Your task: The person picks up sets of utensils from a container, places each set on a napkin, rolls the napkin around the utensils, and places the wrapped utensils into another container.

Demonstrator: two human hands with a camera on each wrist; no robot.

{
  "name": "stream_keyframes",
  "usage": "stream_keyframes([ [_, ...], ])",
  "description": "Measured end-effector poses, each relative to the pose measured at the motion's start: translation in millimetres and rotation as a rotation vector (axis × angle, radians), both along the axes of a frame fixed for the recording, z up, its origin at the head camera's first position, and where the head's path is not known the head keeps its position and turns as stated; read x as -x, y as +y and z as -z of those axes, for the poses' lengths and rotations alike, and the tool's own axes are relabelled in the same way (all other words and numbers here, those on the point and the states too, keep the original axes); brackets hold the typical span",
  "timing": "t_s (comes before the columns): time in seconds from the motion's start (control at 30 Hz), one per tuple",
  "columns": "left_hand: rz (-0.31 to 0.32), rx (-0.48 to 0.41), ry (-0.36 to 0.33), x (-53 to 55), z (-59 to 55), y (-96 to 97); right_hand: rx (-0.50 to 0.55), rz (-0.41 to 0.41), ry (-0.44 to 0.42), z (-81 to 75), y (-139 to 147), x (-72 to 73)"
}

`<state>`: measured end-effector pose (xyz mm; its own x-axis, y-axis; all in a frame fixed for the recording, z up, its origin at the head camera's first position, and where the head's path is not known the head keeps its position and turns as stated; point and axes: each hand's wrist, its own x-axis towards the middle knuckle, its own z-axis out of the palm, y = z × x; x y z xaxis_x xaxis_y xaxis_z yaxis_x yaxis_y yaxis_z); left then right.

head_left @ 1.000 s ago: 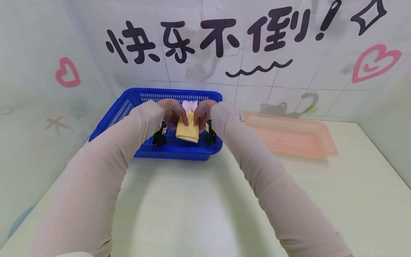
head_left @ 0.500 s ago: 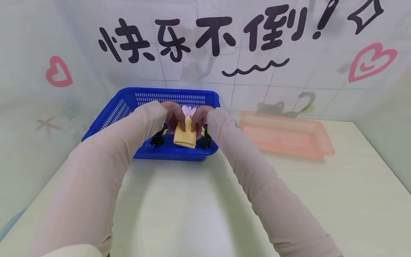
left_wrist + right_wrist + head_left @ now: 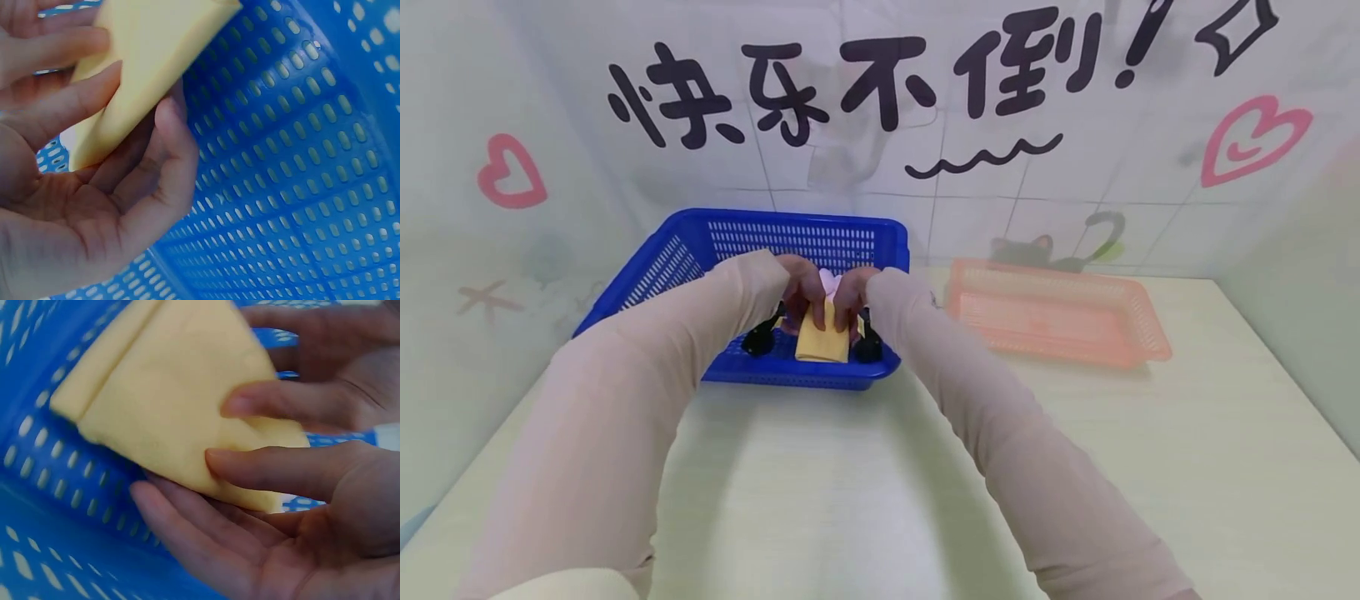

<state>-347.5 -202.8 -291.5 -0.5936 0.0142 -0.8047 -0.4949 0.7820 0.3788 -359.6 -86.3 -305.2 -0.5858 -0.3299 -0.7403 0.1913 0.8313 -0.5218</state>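
Both hands grip a folded yellow cloth point(image 3: 822, 345) from its two sides, over the blue basket. My left hand point(image 3: 805, 287) has its thumb on the near face and fingers curled behind; the left wrist view shows this left hand point(image 3: 69, 215) round one edge of the cloth point(image 3: 147, 56). On the opposite edge, my right hand point(image 3: 300, 550) presses its thumb on top with its fingers underneath. A pale pink, petal-like piece point(image 3: 829, 280) shows at the cloth's far end, between the hands. The cloth's underside is mostly hidden.
The perforated blue basket point(image 3: 790, 218) stands at the back left by the wall sheet. A shallow pink-orange tray point(image 3: 1060, 279) lies to its right on the pale table point(image 3: 850, 475). Small black devices point(image 3: 760, 340) sit at the wrists.
Both hands have come down and slightly nearer with the cloth, lower over the basket. The hold on its two sides is unchanged. The head view has shifted a little.
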Motion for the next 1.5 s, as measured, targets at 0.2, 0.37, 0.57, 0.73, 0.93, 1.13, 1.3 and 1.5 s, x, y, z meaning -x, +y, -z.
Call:
stream_keyframes([
  [0.2, 0.009, -0.009, 0.049, -10.1, 2.2, 1.5, 0.013, 0.104, 0.021, 3.9, 0, -7.3],
  [0.37, -0.032, 0.017, 0.050, -10.9, 6.9, 6.3, -0.023, 0.145, 0.058, 3.8, 2, -7.7],
  [0.57, -0.145, 0.081, -0.023, -4.1, 18.1, 14.3, -0.102, 0.203, 0.088, 4.3, 1, -11.2],
  [0.73, 0.057, 0.117, 0.073, -10.1, 17.5, 11.4, -0.159, 0.333, 0.098, 6.5, -4, -17.5],
  [0.93, 0.021, 0.015, 0.170, -34.8, -1.3, 7.3, -0.157, 0.189, 0.149, 7.7, -8, -18.2],
  [1.13, -0.054, 0.121, -0.010, -9.0, 12.0, 7.8, -0.155, 0.171, 0.119, 0.6, -8, -22.8],
  [1.3, -0.057, 0.055, 0.065, -26.1, -1.5, 6.7, -0.148, 0.273, 0.107, 2.1, -7, -21.7],
  [1.5, 0.016, -0.150, 0.331, -65.9, -21.2, 0.1, -0.194, 0.206, 0.142, 2.6, -6, -17.8],
])
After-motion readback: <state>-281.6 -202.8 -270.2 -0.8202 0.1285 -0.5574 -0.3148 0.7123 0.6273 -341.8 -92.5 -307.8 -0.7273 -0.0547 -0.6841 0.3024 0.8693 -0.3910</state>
